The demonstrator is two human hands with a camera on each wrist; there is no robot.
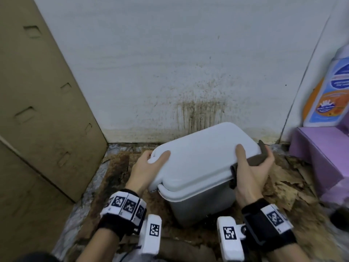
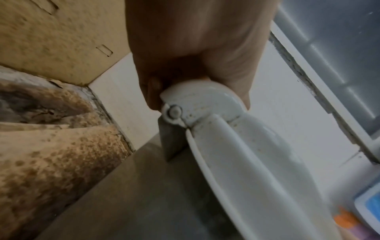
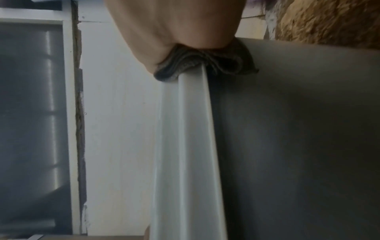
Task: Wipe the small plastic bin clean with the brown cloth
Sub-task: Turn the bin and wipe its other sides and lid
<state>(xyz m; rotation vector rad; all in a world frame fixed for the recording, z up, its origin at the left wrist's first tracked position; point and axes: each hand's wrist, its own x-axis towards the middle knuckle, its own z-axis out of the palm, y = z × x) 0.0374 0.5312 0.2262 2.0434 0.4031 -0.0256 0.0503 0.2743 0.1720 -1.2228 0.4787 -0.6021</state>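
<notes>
A small grey plastic bin point(image 1: 200, 207) with a white lid point(image 1: 200, 159) stands tilted on the floor before the stained wall. My left hand point(image 1: 149, 167) grips the lid's left hinge corner point(image 2: 197, 100), thumb on top and fingers curled underneath. My right hand point(image 1: 251, 167) holds the lid's right edge with the brown cloth point(image 1: 253, 160) pressed between palm and rim, thumb lying on the lid. In the right wrist view the folded cloth point(image 3: 205, 65) is bunched over the white rim point(image 3: 185, 146) against the grey wall of the bin point(image 3: 298, 129).
A cardboard panel point(image 1: 37, 101) leans at the left. A purple box point(image 1: 321, 154) with a detergent bottle point(image 1: 328, 91) on it stands at the right. Torn, stained cardboard point(image 1: 283, 186) covers the floor around the bin. The wall point(image 1: 188, 63) is close behind.
</notes>
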